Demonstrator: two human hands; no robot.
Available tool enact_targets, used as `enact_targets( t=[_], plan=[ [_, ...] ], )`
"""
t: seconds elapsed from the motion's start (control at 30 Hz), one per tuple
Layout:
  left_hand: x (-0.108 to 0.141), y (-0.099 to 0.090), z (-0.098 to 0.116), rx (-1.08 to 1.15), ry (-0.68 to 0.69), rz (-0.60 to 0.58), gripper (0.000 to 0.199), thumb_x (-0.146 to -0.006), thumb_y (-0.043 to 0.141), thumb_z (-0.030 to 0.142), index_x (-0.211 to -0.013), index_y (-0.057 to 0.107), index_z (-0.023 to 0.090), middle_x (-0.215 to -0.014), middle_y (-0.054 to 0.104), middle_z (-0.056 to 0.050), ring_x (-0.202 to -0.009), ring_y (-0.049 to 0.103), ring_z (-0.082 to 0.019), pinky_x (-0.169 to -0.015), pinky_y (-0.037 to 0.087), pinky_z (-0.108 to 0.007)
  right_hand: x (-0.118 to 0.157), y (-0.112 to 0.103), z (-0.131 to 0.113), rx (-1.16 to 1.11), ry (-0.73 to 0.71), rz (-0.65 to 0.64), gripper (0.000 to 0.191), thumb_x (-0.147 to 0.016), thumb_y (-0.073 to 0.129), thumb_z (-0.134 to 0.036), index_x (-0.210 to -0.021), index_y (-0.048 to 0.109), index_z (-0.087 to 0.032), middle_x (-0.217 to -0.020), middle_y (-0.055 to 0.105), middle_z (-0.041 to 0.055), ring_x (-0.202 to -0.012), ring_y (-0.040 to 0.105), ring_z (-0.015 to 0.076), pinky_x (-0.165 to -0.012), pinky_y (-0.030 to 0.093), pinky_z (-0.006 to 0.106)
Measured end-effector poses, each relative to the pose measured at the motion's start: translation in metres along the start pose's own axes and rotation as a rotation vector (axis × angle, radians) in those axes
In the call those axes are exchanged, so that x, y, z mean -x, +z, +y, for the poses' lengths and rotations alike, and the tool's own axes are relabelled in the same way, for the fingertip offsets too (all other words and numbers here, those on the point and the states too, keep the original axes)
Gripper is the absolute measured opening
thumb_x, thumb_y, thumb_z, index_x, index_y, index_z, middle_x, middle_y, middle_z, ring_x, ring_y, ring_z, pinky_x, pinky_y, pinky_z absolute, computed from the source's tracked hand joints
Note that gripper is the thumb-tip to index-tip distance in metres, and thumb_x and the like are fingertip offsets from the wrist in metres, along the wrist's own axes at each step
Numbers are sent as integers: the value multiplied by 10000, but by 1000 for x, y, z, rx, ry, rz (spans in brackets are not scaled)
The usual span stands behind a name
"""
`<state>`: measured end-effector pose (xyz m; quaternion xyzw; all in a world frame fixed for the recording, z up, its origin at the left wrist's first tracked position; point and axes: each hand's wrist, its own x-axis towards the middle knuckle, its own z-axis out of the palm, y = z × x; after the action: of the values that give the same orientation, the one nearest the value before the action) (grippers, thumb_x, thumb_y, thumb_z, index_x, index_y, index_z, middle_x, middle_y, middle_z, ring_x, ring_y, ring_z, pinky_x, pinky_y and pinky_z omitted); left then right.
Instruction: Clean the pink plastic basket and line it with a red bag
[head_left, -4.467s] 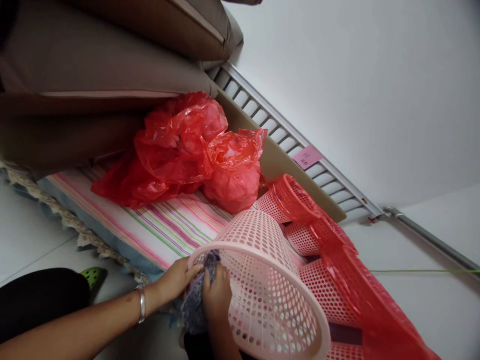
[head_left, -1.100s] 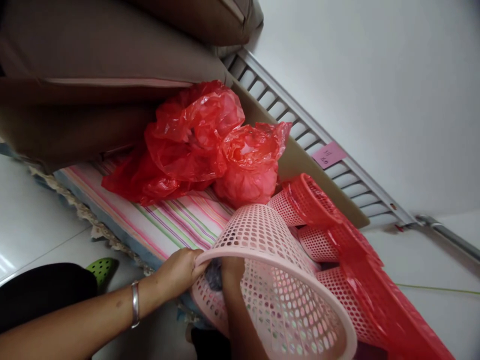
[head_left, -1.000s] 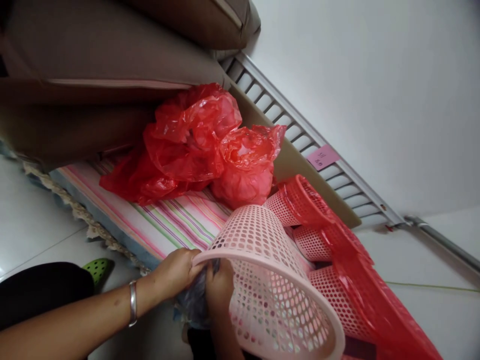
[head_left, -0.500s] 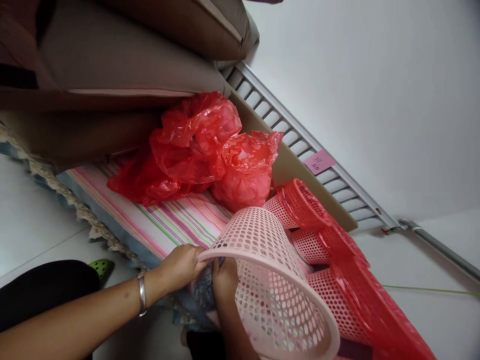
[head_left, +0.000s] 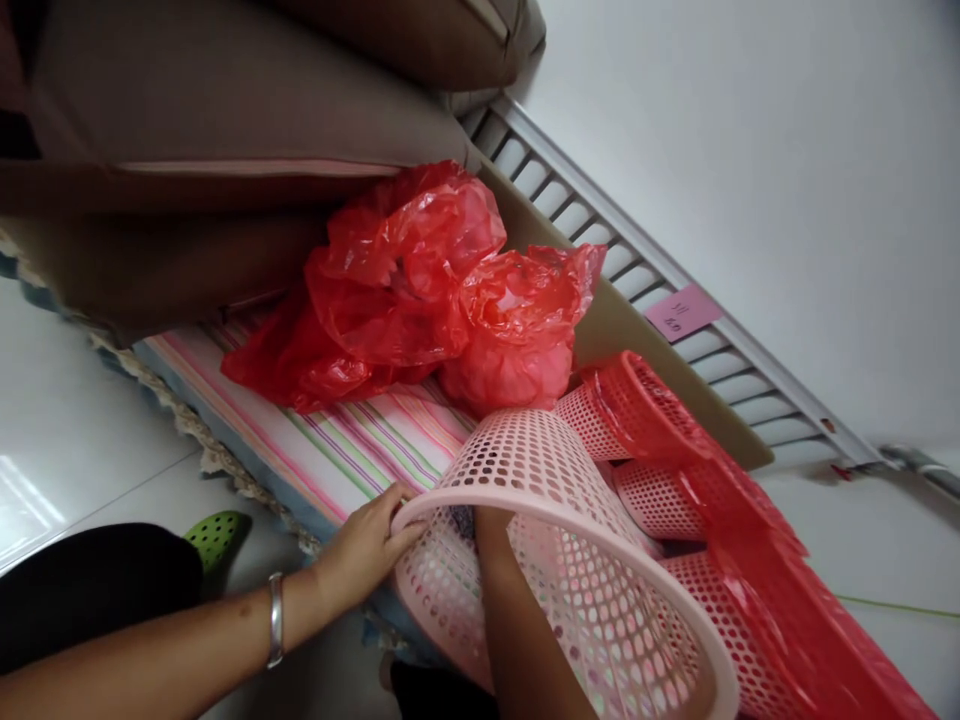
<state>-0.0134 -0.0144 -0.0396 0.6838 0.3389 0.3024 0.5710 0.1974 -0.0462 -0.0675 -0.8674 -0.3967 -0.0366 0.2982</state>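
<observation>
My left hand (head_left: 369, 545), with a silver bangle at the wrist, is closed on the left rim of a pale pink perforated plastic basket (head_left: 551, 455). The basket lies tilted, its wide mouth facing me. My right hand (head_left: 491, 524) is deep inside, mostly hidden behind the rim and wall. It is closed on a dark grey, fuzzy cloth (head_left: 463, 520), of which only a small piece shows near the inner wall.
Several more pink baskets (head_left: 660, 498), partly in red plastic, lie right of the basket. Crumpled red plastic bags (head_left: 405, 270) rest on the striped bedding (head_left: 360, 440). Large brown cushions (head_left: 247, 90) are piled behind. A radiator (head_left: 637, 275) with a pink note runs along the wall.
My right hand has gone from the basket's mouth to deeper inside, taking the grey cloth along. My left hand stays on the rim. The view has shifted slightly.
</observation>
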Motion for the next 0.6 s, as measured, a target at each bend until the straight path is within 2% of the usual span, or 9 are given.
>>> enact_targets(
  t=[0.03, 0.1, 0.17, 0.27, 0.33, 0.4, 0.47, 0.6],
  plan=[
    [3, 7, -8, 63, -57, -32, 303, -822, 492, 443, -970, 564, 189, -848, 680, -39, -767, 628, -193, -684, 487, -275, 0, 0, 1, 13, -16, -7, 284, -897, 510, -361, -1105, 557, -174, -1105, 571, 64, -911, 579, 168, -778, 505, 352],
    [9, 24, -24, 188, -213, -231, 413, -806, 442, 539, -890, 587, 162, -640, 643, -20, -531, 597, -174, -505, 481, -270, -3, 0, 2, 47, -54, -19, 285, -895, 508, -377, -1074, 571, -165, -1075, 585, 59, -893, 583, 166, -773, 502, 347],
    [11, 39, -35, 276, -326, -307, 531, -781, 371, 631, -785, 582, 144, -483, 559, 3, -408, 543, -158, -420, 460, -266, -12, 0, 1, 82, -88, -22, 295, -890, 511, -396, -1039, 582, -152, -1029, 602, 52, -872, 589, 163, -776, 491, 348],
    [10, 51, -37, 296, -313, -277, 564, -771, 330, 658, -688, 556, 148, -452, 527, 5, -400, 536, -145, -437, 475, -267, -21, -3, -2, 120, -110, -12, 313, -897, 469, -409, -949, 613, -136, -932, 633, 66, -841, 596, 179, -797, 464, 370],
    [8, 52, -33, 278, -282, -252, 533, -786, 329, 627, -687, 548, 151, -452, 526, 6, -403, 536, -149, -430, 466, -265, -15, -8, -3, 154, -127, -2, 372, -892, 424, -420, -894, 636, -115, -896, 645, 118, -863, 596, 236, -811, 440, 399],
    [7, 52, -29, 253, -258, -231, 493, -804, 337, 584, -737, 555, 147, -444, 527, 9, -399, 541, -161, -410, 450, -263, 5, -14, -1, 181, -147, 9, 425, -874, 402, -443, -915, 641, -93, -925, 641, 175, -911, 582, 290, -826, 418, 415],
    [5, 49, -26, 219, -231, -213, 470, -819, 339, 542, -795, 572, 136, -452, 550, 0, -411, 555, -180, -412, 448, -273, 33, -18, 4, 176, -208, 15, 463, -873, 394, -461, -1034, 603, -79, -1009, 623, 194, -969, 563, 301, -853, 403, 416],
    [3, 39, -21, 142, -142, -146, 388, -822, 413, 445, -797, 632, 126, -699, 696, -74, -687, 632, -224, -646, 491, -301, 85, -19, 17, 151, -416, 52, 523, -902, 363, -447, -1239, 467, -61, -1193, 544, 215, -1119, 490, 299, -925, 364, 436]
  ],
)
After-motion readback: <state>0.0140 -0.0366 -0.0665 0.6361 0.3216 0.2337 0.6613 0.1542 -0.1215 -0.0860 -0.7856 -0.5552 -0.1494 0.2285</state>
